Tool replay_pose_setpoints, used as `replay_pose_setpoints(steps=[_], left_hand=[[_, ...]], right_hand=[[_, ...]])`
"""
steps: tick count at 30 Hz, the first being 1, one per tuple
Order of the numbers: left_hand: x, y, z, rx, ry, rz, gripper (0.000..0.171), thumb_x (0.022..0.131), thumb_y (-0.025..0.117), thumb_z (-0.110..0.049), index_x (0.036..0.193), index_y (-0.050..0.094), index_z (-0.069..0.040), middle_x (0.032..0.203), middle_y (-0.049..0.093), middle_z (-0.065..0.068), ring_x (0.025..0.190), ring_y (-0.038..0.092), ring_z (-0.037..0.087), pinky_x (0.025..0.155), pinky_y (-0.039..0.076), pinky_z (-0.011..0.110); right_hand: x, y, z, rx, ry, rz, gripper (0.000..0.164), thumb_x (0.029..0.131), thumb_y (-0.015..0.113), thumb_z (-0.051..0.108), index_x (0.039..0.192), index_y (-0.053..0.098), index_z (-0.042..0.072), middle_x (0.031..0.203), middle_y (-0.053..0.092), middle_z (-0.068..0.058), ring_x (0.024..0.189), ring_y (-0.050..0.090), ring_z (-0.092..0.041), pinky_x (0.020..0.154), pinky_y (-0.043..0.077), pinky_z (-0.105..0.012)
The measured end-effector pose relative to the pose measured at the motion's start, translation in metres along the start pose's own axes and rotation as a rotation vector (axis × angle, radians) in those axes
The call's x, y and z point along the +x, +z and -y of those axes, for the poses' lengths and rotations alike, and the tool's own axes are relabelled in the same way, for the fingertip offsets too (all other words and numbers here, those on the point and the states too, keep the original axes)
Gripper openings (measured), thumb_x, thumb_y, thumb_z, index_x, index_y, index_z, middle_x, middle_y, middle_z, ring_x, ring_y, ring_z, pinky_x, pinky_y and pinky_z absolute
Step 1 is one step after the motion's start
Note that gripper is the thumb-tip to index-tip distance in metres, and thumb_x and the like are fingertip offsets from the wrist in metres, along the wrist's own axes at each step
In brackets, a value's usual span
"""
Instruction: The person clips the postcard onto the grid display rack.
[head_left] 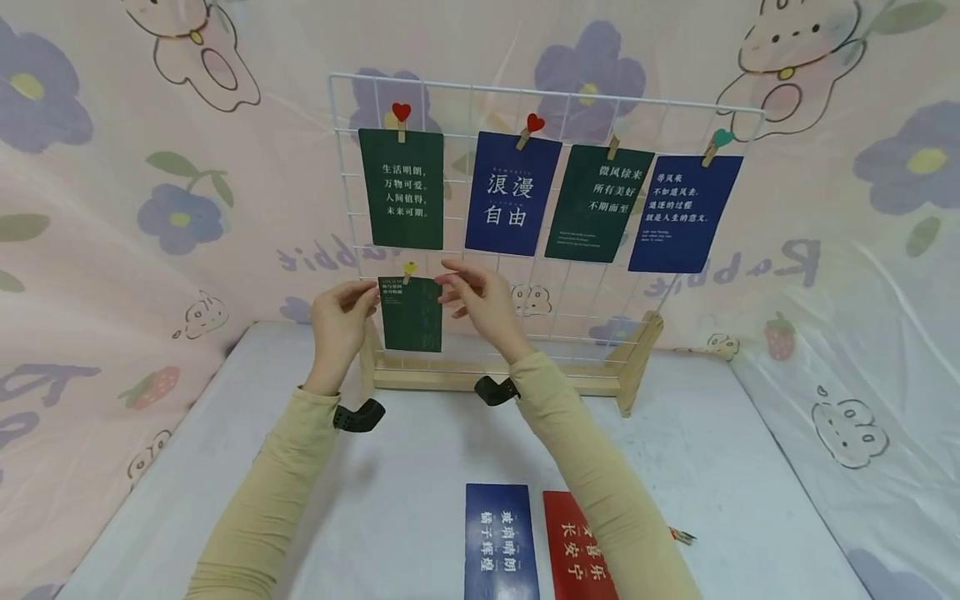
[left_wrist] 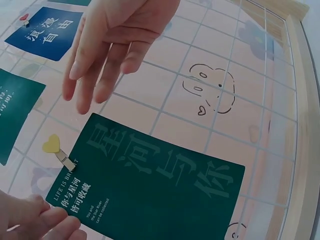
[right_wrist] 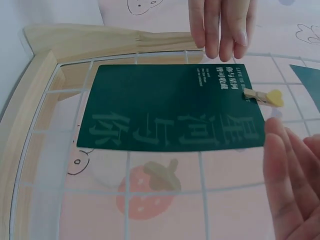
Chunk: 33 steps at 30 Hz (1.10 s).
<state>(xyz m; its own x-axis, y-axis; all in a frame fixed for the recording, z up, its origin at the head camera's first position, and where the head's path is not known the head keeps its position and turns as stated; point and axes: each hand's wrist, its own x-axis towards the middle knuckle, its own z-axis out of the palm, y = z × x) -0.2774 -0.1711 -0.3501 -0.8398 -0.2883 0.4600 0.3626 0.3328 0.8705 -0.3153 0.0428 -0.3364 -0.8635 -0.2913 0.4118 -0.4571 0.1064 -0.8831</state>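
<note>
A dark green card (head_left: 411, 321) hangs from the lower part of a white wire grid (head_left: 480, 310), held at its top by a wooden clip with a yellow heart (head_left: 409, 269). My left hand (head_left: 336, 329) is at the card's upper left edge, fingers loosely bent; in the right wrist view its fingertips (right_wrist: 226, 50) come very close to that edge, and I cannot tell whether they touch. By the upper right corner is my right hand (head_left: 486, 307), fingers loosely spread and holding nothing. The card (left_wrist: 165, 185) hangs fairly straight in the left wrist view.
Above hang a green card (head_left: 405, 225), a blue card (head_left: 510, 237), another green card (head_left: 592, 225) and another blue card (head_left: 667, 250), each clipped. A wooden stand (head_left: 637, 362) supports the grid. On the white table (head_left: 405, 500) lie a blue card (head_left: 491, 500) and a red card (head_left: 558, 504).
</note>
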Motion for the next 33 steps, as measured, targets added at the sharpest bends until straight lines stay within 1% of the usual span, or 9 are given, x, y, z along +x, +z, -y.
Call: replay_pose_setpoints(steps=[5,9,14,18,21,24,27,31,33], left_hand=[[-0.007,-0.003,-0.001,-0.042,0.009,0.061,0.021,0.091,0.064,-0.005,0.108,0.068,0.008,0.099,0.068,0.021,0.087,0.067,0.033,0.071,0.056,0.022],[-0.017,-0.003,0.000,-0.077,0.000,0.133,0.025,0.092,0.063,-0.005,0.113,0.065,0.010,0.103,0.066,0.025,0.092,0.065,0.038,0.074,0.056,0.025],[-0.030,-0.001,0.001,-0.036,-0.030,0.212,0.027,0.093,0.064,-0.011,0.115,0.066,0.005,0.105,0.068,0.020,0.089,0.067,0.030,0.074,0.056,0.028],[-0.047,0.001,0.000,0.007,-0.074,0.311,0.030,0.094,0.064,-0.017,0.117,0.065,0.002,0.108,0.068,0.016,0.089,0.066,0.027,0.078,0.056,0.034],[-0.060,0.004,0.001,-0.015,-0.127,0.404,0.033,0.094,0.064,-0.019,0.120,0.063,0.002,0.109,0.066,0.016,0.093,0.065,0.028,0.081,0.055,0.036],[-0.073,0.007,0.003,-0.067,-0.190,0.490,0.035,0.094,0.064,-0.019,0.122,0.062,0.002,0.113,0.064,0.018,0.099,0.063,0.029,0.084,0.054,0.038],[-0.085,0.011,0.005,-0.122,-0.265,0.568,0.038,0.094,0.063,-0.019,0.124,0.059,0.003,0.117,0.063,0.019,0.104,0.062,0.031,0.086,0.053,0.038],[-0.099,0.017,0.010,-0.150,-0.347,0.670,0.039,0.095,0.062,-0.021,0.126,0.059,0.002,0.119,0.062,0.019,0.108,0.060,0.033,0.088,0.053,0.036],[-0.104,0.020,0.014,-0.173,-0.373,0.727,0.039,0.096,0.061,-0.022,0.127,0.058,0.001,0.119,0.062,0.019,0.109,0.059,0.034,0.089,0.052,0.037]], right_hand=[[-0.009,-0.011,-0.001,-0.003,0.019,0.034,0.035,0.101,0.051,0.022,0.129,0.058,0.003,0.109,0.068,-0.010,0.087,0.069,-0.023,0.064,0.058,-0.035],[-0.020,-0.023,0.006,0.021,0.049,0.072,0.034,0.102,0.048,0.018,0.129,0.057,0.000,0.112,0.067,-0.017,0.090,0.068,-0.030,0.069,0.058,-0.043],[-0.039,-0.040,0.026,-0.013,0.089,0.106,0.031,0.102,0.046,0.011,0.127,0.057,-0.002,0.111,0.065,-0.022,0.090,0.067,-0.036,0.072,0.057,-0.048],[-0.050,-0.059,0.015,-0.013,0.115,0.124,0.031,0.103,0.045,0.011,0.127,0.057,-0.003,0.108,0.065,-0.024,0.089,0.066,-0.039,0.070,0.056,-0.051],[-0.061,-0.075,0.001,-0.012,0.153,0.127,0.033,0.103,0.046,0.016,0.128,0.057,-0.001,0.107,0.066,-0.022,0.087,0.066,-0.036,0.068,0.058,-0.046],[-0.076,-0.091,-0.004,-0.031,0.185,0.119,0.034,0.102,0.047,0.022,0.128,0.059,0.003,0.106,0.067,-0.018,0.086,0.067,-0.031,0.067,0.058,-0.039],[-0.092,-0.105,-0.008,-0.049,0.183,0.114,0.035,0.102,0.048,0.024,0.127,0.059,0.001,0.104,0.068,-0.018,0.084,0.068,-0.029,0.066,0.058,-0.040],[-0.111,-0.122,-0.015,-0.063,0.171,0.110,0.035,0.102,0.049,0.024,0.126,0.059,0.000,0.102,0.068,-0.019,0.083,0.068,-0.029,0.064,0.058,-0.041],[-0.120,-0.130,-0.019,-0.073,0.174,0.104,0.034,0.102,0.049,0.023,0.125,0.060,0.001,0.101,0.068,-0.018,0.082,0.068,-0.028,0.063,0.058,-0.040]])
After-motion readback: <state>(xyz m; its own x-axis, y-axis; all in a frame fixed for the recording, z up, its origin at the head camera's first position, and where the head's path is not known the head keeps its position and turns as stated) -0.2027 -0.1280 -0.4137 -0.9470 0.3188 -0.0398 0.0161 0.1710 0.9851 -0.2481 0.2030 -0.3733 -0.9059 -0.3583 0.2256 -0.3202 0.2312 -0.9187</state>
